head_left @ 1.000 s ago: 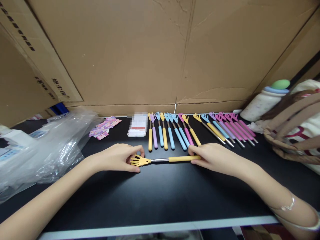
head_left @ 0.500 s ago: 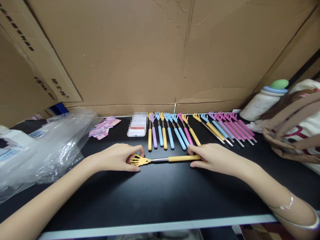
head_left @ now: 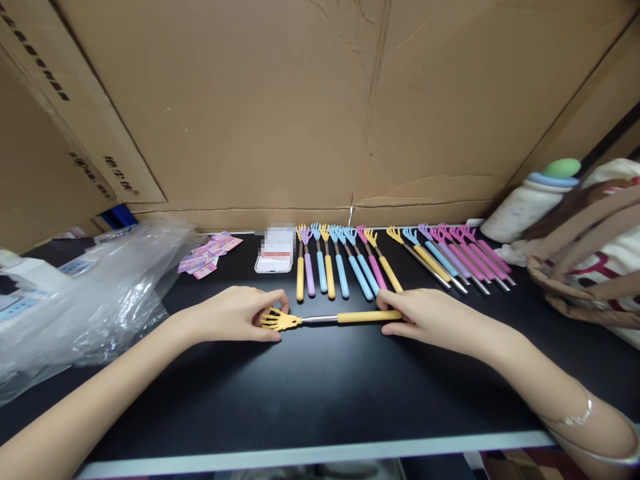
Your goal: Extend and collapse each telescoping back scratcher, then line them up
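Observation:
A yellow back scratcher (head_left: 367,317) with a bare metal shaft lies crosswise on the black table in front of me. My left hand (head_left: 245,313) curls around its claw end, thumb in front and fingers behind, some fingertips hidden. At the other end, my right hand (head_left: 417,313) grips the tip of the yellow handle between thumb and fingers. Behind them, a row of yellow, purple, blue and pink back scratchers (head_left: 341,277) lies with claws pointing away. Farther right is a second group of back scratchers (head_left: 453,257), their metal ends toward me.
A phone (head_left: 274,250) lies left of the row, beside a pile of pink-purple cards (head_left: 207,255). Clear plastic bags (head_left: 110,287) cover the left side. At right stand a white bottle (head_left: 525,207) and a brown-and-white bag (head_left: 590,260). A cardboard wall (head_left: 260,120) closes off the back.
Almost nothing differs. Both hands keep their places on the yellow back scratcher, and the view has shifted only very slightly.

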Motion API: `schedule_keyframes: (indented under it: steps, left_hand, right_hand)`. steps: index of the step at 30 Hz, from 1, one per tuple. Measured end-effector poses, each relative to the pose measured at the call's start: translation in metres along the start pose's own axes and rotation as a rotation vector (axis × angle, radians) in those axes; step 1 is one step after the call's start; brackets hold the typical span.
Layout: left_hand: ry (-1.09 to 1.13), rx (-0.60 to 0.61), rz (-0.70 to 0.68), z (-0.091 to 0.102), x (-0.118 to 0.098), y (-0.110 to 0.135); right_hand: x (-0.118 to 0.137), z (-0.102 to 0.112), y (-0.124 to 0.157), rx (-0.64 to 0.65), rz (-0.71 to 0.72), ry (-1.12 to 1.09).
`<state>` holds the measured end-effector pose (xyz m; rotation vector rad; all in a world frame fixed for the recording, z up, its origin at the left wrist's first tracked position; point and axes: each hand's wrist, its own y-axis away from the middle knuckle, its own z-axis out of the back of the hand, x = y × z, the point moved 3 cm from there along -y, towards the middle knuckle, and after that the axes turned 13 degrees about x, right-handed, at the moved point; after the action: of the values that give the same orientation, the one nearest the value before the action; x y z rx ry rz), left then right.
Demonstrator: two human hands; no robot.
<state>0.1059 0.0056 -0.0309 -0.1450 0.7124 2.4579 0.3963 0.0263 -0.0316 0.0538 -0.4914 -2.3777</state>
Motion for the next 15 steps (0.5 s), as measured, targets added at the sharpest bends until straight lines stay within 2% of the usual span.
schedule_keyframes:
  steps: [6,15]
  left_hand:
    - [-0.018,0.006,0.04,-0.0001,-0.0007,0.0016]
    - [-0.008,0.001,0.017,-0.0001,0.0005,0.0018]
  right_hand:
    - [-0.0011,-0.0006,-0.0003,-0.01,0.008,-0.001]
    - [-0.0002,-0.0006,-0.0008,0.002,0.0,0.0]
